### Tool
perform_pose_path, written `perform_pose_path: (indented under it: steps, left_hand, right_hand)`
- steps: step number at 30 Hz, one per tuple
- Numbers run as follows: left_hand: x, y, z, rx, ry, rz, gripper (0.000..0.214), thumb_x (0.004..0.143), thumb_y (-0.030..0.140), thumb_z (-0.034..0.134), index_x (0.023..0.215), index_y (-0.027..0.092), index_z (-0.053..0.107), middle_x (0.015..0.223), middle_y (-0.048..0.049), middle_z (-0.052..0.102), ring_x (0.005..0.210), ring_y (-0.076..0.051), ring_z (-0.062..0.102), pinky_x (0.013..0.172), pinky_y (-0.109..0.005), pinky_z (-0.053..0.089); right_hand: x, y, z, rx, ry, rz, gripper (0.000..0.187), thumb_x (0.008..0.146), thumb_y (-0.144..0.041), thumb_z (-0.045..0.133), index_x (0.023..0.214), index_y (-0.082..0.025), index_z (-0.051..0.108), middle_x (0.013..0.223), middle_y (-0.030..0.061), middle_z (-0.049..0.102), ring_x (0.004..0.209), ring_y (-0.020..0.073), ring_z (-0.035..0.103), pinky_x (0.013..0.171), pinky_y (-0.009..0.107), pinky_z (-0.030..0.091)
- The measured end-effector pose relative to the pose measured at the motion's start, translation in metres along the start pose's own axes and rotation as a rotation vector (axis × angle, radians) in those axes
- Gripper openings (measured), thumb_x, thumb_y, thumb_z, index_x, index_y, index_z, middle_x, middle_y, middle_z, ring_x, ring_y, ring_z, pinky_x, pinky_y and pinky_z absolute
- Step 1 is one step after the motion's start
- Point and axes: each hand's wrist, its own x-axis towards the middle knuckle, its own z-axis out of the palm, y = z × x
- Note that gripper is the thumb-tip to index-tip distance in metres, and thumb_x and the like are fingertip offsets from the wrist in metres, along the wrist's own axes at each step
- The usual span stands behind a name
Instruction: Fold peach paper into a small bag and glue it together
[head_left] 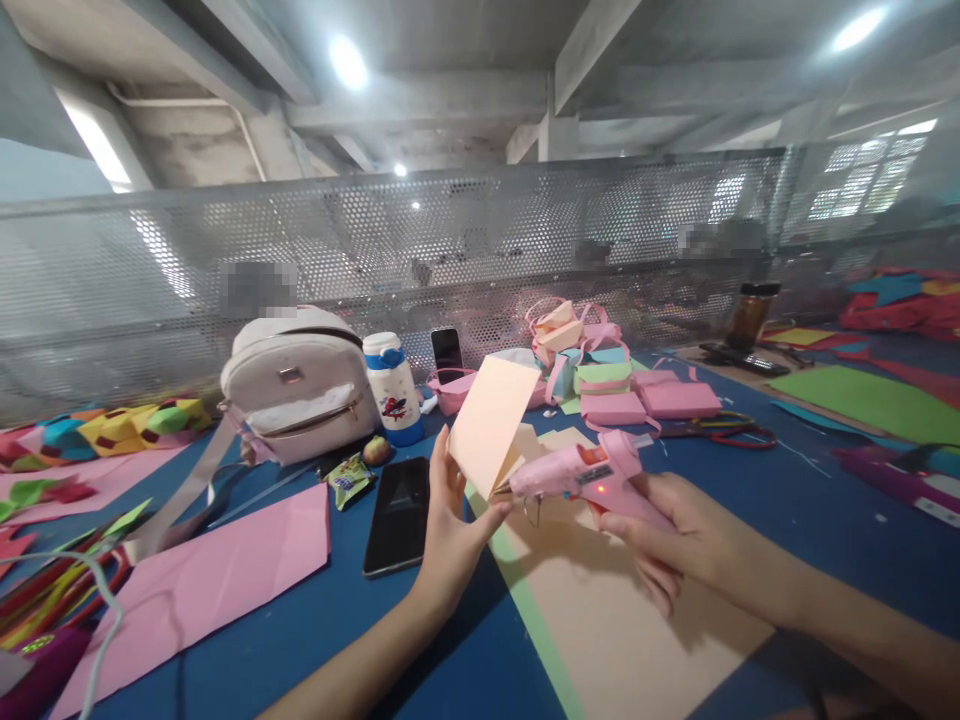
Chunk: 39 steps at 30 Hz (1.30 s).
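My left hand is closed on a folded piece of peach paper, which it holds up at a tilt. A pink hot glue gun is gripped in my right hand. The glue gun's metal nozzle points left and meets the lower edge of the folded paper, close to my left thumb; whether it touches cannot be made out. A small orange light shows on the gun's side. Beneath both hands lie large peach sheets with a green sheet showing along their left edge.
A black phone, snack packet, white bottle and pale backpack stand or lie to the left. Pink paper is nearer. Small paper bags and scissors are behind my right hand. A perforated metal partition closes the far side.
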Motion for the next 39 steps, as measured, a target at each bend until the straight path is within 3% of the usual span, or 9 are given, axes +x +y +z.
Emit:
perform_pose_path:
  steps: [12,17,21,29,34,39]
  left_hand:
    - [-0.001,-0.001,-0.001,-0.004,-0.010,-0.014,0.102,0.068,0.043,0.085,0.151,0.033,0.026,0.157,-0.0115,0.033,0.143,-0.034,0.034,0.117,-0.049,0.031]
    - [-0.001,-0.001,-0.001,0.001,-0.012,0.002,0.102,0.068,0.043,0.085,0.151,0.033,0.027,0.156,-0.0115,0.035,0.143,-0.034,0.035,0.117,-0.048,0.030]
    - [-0.001,-0.002,-0.001,-0.003,-0.015,0.007,0.101,0.069,0.041,0.085,0.151,0.033,0.026,0.158,-0.0115,0.032,0.144,-0.034,0.034,0.118,-0.048,0.029]
    - [-0.002,0.000,-0.001,0.006,-0.020,0.002,0.101,0.068,0.043,0.084,0.151,0.032,0.026,0.158,-0.0116,0.032,0.144,-0.034,0.033,0.118,-0.049,0.029]
    - [-0.002,0.000,-0.001,0.010,-0.016,0.003,0.102,0.068,0.045,0.084,0.151,0.032,0.027,0.158,-0.0117,0.032,0.145,-0.034,0.032,0.118,-0.049,0.029]
    - [-0.001,-0.002,-0.002,-0.002,-0.021,0.007,0.102,0.068,0.044,0.085,0.151,0.032,0.026,0.159,-0.0123,0.031,0.145,-0.035,0.031,0.118,-0.050,0.028]
  right_hand:
    - [0.003,-0.012,0.000,-0.042,-0.036,-0.049,0.050,0.096,-0.051,0.051,0.058,-0.020,0.045,0.046,-0.0027,0.054,0.044,0.0090,0.054,0.050,0.020,0.047]
    - [0.003,-0.014,-0.001,-0.027,-0.053,-0.052,0.035,0.097,-0.047,0.051,0.084,-0.016,0.059,0.046,-0.0047,0.054,0.043,0.0105,0.055,0.048,0.020,0.048]
    - [0.003,-0.020,-0.002,-0.064,-0.063,-0.044,0.036,0.098,-0.046,0.050,0.103,-0.012,0.061,0.045,-0.0054,0.054,0.043,0.0110,0.056,0.049,0.020,0.047]
    - [0.002,-0.022,-0.003,-0.060,-0.063,-0.025,0.039,0.097,-0.051,0.050,0.096,-0.013,0.061,0.045,-0.0046,0.055,0.042,0.0119,0.057,0.050,0.021,0.047]
    - [0.002,-0.016,-0.004,-0.025,-0.057,-0.009,0.041,0.096,-0.053,0.051,0.081,-0.016,0.061,0.045,-0.0040,0.054,0.042,0.0112,0.056,0.050,0.021,0.048]
    - [0.002,-0.015,-0.005,-0.022,-0.040,-0.013,0.039,0.096,-0.051,0.051,0.089,-0.015,0.061,0.045,-0.0050,0.053,0.042,0.0110,0.054,0.049,0.021,0.048]
